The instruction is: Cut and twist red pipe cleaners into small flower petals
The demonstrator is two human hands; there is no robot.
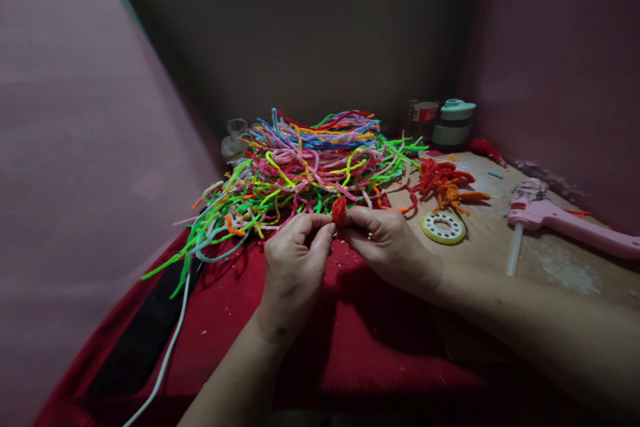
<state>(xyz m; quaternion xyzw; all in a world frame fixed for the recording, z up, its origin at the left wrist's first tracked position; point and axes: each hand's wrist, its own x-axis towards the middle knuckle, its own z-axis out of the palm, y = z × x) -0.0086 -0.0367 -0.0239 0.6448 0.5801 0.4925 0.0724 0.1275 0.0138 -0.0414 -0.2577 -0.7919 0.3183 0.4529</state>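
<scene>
Between my fingertips is a small red bundle of bent pipe cleaner, held upright above the red cloth. My left hand pinches its lower left side with thumb and forefinger. From the right, my right hand grips the same piece, its fingers closed; the lower end is hidden by the fingertips. Just beyond both hands lies a big tangled heap of pipe cleaners in many colours. Shaped red pipe cleaner pieces and an orange one rest to the right.
A pink glue gun with a clear glue stick lies at the right on a tan board. Nearby are a tape spool and a mint-lidded container. At left, a white cable runs beside a black phone-like slab.
</scene>
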